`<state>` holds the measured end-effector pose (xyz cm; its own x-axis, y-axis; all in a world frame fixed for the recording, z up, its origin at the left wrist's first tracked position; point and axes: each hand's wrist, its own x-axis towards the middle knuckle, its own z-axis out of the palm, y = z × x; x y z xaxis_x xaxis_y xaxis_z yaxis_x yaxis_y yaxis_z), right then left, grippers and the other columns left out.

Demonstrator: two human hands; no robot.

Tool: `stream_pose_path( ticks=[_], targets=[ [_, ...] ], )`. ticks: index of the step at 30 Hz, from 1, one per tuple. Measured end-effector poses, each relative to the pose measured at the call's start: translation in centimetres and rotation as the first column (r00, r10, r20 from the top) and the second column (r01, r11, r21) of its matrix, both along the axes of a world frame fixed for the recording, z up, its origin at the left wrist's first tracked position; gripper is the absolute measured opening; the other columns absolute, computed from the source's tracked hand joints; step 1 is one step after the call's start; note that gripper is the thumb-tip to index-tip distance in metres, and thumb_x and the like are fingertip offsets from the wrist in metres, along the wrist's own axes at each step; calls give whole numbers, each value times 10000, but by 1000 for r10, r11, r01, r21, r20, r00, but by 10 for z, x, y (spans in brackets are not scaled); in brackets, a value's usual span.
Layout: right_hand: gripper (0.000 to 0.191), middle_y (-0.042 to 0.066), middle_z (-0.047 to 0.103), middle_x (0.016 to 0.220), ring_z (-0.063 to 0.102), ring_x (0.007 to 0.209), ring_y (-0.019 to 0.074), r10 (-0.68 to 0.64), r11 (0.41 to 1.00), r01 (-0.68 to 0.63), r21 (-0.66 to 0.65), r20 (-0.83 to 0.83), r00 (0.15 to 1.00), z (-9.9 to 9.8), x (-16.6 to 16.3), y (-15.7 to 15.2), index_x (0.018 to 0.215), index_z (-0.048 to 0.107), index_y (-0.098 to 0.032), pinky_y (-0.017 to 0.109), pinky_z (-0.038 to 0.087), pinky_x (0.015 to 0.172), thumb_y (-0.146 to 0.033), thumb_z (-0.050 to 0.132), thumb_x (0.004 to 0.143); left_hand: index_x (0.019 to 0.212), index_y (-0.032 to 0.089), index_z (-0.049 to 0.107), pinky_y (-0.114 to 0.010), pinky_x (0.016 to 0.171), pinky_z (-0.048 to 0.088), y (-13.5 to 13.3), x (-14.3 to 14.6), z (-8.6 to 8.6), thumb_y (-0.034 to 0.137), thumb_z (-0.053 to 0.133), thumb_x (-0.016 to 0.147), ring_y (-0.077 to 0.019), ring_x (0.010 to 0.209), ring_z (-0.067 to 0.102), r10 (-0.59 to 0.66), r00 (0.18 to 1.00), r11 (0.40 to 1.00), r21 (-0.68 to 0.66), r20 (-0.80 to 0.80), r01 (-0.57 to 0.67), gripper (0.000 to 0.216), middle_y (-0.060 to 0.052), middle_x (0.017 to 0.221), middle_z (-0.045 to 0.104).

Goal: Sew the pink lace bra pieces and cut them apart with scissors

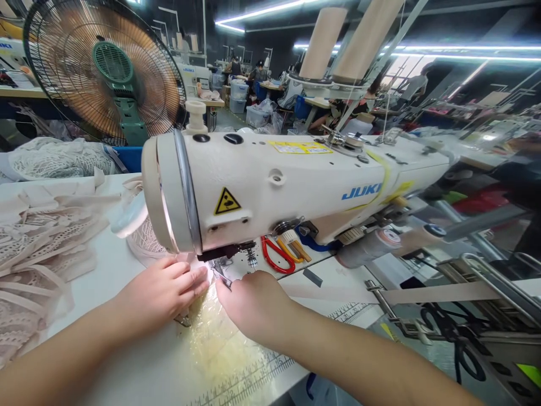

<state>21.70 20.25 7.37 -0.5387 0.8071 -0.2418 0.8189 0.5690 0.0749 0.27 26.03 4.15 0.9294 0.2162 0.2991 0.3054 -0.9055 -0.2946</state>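
A white Juki sewing machine [296, 180] stands across the table, its needle area lit. My left hand [164, 290] lies flat, fingers stretched, on pale fabric [213, 332] just left of the presser foot [220, 269]. My right hand [253, 301] is curled right of the foot, fingers pinched together at the fabric near the needle; what they grip is hidden. A beige elastic band [435, 293] runs in from the right toward the machine.
Heaps of pale lace pieces [38, 242] cover the table's left. Red-handled scissors [276, 256] lie behind the needle. A large fan [105, 67] stands at back left. Two thread cones [346, 39] rise above the machine. Other workers sit at distant tables.
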Motion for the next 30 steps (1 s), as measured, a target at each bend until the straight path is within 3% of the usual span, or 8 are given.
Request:
stream_pose_path(
  ticks=[5,9,15,20,23,26,28,30],
  targets=[
    [359,57,644,701,571,552,173,-31,1000,31,2,-10,999,-5,-1,-3,1040,613,-129,277,261,459,-14,553,706,1086,203,656,-334,638,380,6,1,5,89,504,920,-186,769,584,44,999,998,51,-21,-43,253,-39,1096,718],
    [444,87,676,760,568,530,169,-42,998,44,47,-43,998,-15,1,-4,1118,611,-123,278,260,441,-39,582,682,1141,215,642,-320,588,355,11,-4,-2,90,494,921,-189,815,608,119,991,993,22,-67,-118,292,-45,1102,711],
    [495,63,660,677,583,520,190,-92,994,96,61,-70,993,-25,2,-8,1163,583,-147,283,273,448,-79,617,674,1248,295,600,-287,681,444,18,-11,-10,113,534,909,-179,847,650,156,988,983,-97,-16,-157,390,-39,1113,710],
    [537,46,645,694,594,553,191,-98,995,100,29,-70,993,-23,4,-10,1180,575,-146,293,245,449,-70,643,652,1053,213,671,-283,583,428,22,-5,4,70,418,944,-180,694,646,113,993,994,-1,21,-113,310,-40,836,735],
    [649,40,650,732,620,626,209,-69,997,72,41,-82,994,-29,6,-14,1304,525,-140,306,271,474,-87,642,668,1046,198,667,-339,748,499,22,-5,11,39,320,953,-214,871,670,113,993,992,47,38,-115,393,-60,939,743],
    [692,51,660,775,638,705,226,-56,994,67,86,-127,990,-41,9,-19,1368,489,-135,316,345,541,-113,630,691,1067,209,664,-397,812,521,22,-14,9,104,345,968,-256,961,657,297,949,949,77,108,-306,349,-71,987,732],
    [693,59,667,809,641,754,231,-60,991,78,104,-169,984,-49,10,-21,1365,499,-142,320,391,599,-116,631,685,1047,205,668,-389,721,536,26,-25,5,219,426,974,-269,888,662,480,854,860,82,201,-503,253,-72,897,720],
    [697,59,672,826,637,769,227,-61,991,84,104,-202,977,-55,11,-21,1349,518,-146,319,416,635,-103,638,664,1091,193,649,-368,652,532,36,-34,5,292,486,963,-264,842,659,570,781,798,54,253,-600,230,-61,849,707]
  ],
)
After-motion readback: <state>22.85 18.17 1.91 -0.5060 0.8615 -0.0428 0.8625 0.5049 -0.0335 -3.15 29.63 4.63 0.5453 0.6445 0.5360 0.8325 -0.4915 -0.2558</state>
